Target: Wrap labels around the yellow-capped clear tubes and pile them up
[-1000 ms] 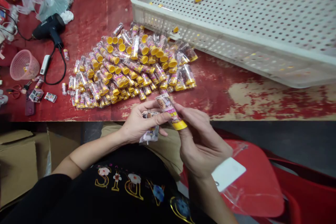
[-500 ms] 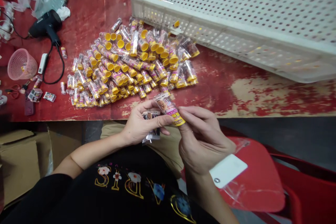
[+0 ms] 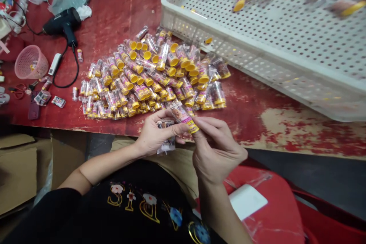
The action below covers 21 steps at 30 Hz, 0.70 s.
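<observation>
My left hand (image 3: 158, 131) is closed on a small printed clear tube with a yellow end (image 3: 183, 116), thumb along its side. Tucked in the same palm are printed plastic sleeves (image 3: 166, 141), partly hidden by the fingers. The fingertips of my right hand (image 3: 215, 146) pinch the tube's yellow end. Just beyond my hands, a heap of similar tubes with yellow ends (image 3: 143, 80) lies on the red table (image 3: 122, 4).
A white perforated crate (image 3: 257, 49) stands at the right, with more yellow-capped tubes at its back. At the left are a black heat gun (image 3: 64, 24), a pink basket (image 3: 31, 63) and red-handled scissors (image 3: 18, 90). A red stool (image 3: 274, 198) stands below the table's edge.
The view has shifted, so the table and crate sit further right and lower, and more of the crate's contents show. Both hands keep nearly the same hold on the tube.
</observation>
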### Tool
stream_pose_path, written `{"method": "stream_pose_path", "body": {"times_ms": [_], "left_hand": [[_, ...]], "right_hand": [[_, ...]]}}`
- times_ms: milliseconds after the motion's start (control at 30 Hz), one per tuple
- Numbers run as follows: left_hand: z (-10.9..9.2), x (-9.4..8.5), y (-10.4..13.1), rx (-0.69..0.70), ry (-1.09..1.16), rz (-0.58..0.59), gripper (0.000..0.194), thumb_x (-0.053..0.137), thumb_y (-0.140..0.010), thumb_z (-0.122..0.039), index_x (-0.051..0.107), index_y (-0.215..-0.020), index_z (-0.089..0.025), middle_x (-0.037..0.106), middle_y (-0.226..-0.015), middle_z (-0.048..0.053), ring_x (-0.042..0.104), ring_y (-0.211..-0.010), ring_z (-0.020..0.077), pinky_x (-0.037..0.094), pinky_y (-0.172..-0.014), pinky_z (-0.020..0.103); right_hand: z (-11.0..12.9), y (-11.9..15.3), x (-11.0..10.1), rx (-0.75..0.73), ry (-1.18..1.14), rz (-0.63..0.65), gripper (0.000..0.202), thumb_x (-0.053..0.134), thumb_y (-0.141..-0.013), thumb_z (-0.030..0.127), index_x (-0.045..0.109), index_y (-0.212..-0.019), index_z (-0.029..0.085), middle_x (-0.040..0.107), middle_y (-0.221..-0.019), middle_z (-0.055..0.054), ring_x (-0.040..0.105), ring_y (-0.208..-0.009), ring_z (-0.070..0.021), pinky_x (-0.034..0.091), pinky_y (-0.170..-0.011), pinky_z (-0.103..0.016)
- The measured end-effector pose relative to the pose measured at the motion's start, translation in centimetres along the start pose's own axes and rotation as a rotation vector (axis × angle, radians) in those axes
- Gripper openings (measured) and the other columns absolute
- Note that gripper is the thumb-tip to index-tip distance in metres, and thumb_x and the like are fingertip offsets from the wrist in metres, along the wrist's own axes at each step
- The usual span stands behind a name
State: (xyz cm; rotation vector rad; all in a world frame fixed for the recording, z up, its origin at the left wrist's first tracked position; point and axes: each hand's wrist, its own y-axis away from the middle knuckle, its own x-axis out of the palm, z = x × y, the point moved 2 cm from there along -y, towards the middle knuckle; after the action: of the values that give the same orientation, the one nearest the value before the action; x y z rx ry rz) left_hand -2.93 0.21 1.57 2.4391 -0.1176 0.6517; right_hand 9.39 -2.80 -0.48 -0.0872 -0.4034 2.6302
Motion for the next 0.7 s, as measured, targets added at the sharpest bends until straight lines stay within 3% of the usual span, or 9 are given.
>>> {"method": "stream_pose_path", "body": {"times_ms": [233, 367, 467, 533, 600, 700], "left_hand": [[-0.7, -1.0, -1.1, 0.041, 0.05, -0.044, 0.058, 0.1, -0.051, -0.046, 0.067, -0.087, -0.015, 0.068, -0.072, -0.001, 0.061, -0.052, 0.0087, 0.055, -0.052, 0.023], [-2.3, -1.5, -2.2, 0.123, 0.11, -0.076, 0.06, 0.102, -0.048, -0.04, 0.068, -0.09, -0.014, 0.07, -0.079, 0.0, 0.063, -0.059, 0.0099, 0.055, -0.056, 0.023], [-3.9, -1.4, -2.2, 0.133, 0.196, -0.131, 0.049, 0.095, -0.066, -0.038, 0.071, -0.102, -0.014, 0.075, -0.095, 0.005, 0.071, -0.076, 0.0152, 0.056, -0.06, 0.022], [-4.4, -1.2, -1.5, 0.054, 0.287, -0.2, 0.034, 0.081, -0.085, -0.034, 0.072, -0.11, -0.014, 0.076, -0.104, 0.009, 0.073, -0.082, 0.0157, 0.056, -0.061, 0.021], [-4.4, -1.1, -0.4, -0.091, 0.371, -0.266, 0.023, 0.069, -0.095, -0.025, 0.071, -0.114, -0.012, 0.076, -0.103, 0.01, 0.073, -0.08, 0.0135, 0.057, -0.062, 0.02], [-3.5, -2.1, 1.6, -0.287, 0.358, -0.245, 0.029, 0.066, -0.09, -0.004, 0.072, -0.118, -0.01, 0.077, -0.103, 0.01, 0.073, -0.079, 0.0112, 0.059, -0.069, 0.019]], "right_hand": [[-0.6, -1.4, 1.7, -0.001, -0.044, 0.069, 0.029, 0.079, -0.083, 0.01, 0.083, -0.103, 0.032, 0.077, -0.093, -0.002, 0.071, -0.088, -0.016, 0.058, -0.08, -0.032], [-1.1, -3.5, 4.0, -0.053, -0.09, 0.108, 0.028, 0.079, -0.083, 0.011, 0.083, -0.101, 0.031, 0.077, -0.091, -0.001, 0.072, -0.085, -0.0149, 0.057, -0.077, -0.03], [-1.5, -5.6, 6.7, -0.129, -0.067, 0.101, 0.024, 0.076, -0.086, 0.014, 0.083, -0.103, 0.029, 0.078, -0.095, -0.002, 0.073, -0.089, -0.0166, 0.058, -0.081, -0.033], [-2.0, -7.5, 8.4, -0.249, 0.011, 0.118, 0.02, 0.072, -0.089, 0.017, 0.082, -0.103, 0.028, 0.078, -0.096, -0.002, 0.073, -0.093, -0.0185, 0.059, -0.088, -0.038], [-3.1, -10.6, 9.2, -0.357, 0.112, 0.215, 0.022, 0.071, -0.09, 0.021, 0.08, -0.109, 0.027, 0.078, -0.105, -0.003, 0.073, -0.1, -0.0199, 0.059, -0.092, -0.041], [-5.6, -18.3, 6.4, -0.338, 0.314, 0.268, 0.03, 0.067, -0.091, 0.021, 0.076, -0.119, 0.023, 0.075, -0.118, -0.007, 0.072, -0.103, -0.0192, 0.059, -0.081, -0.034]]}}
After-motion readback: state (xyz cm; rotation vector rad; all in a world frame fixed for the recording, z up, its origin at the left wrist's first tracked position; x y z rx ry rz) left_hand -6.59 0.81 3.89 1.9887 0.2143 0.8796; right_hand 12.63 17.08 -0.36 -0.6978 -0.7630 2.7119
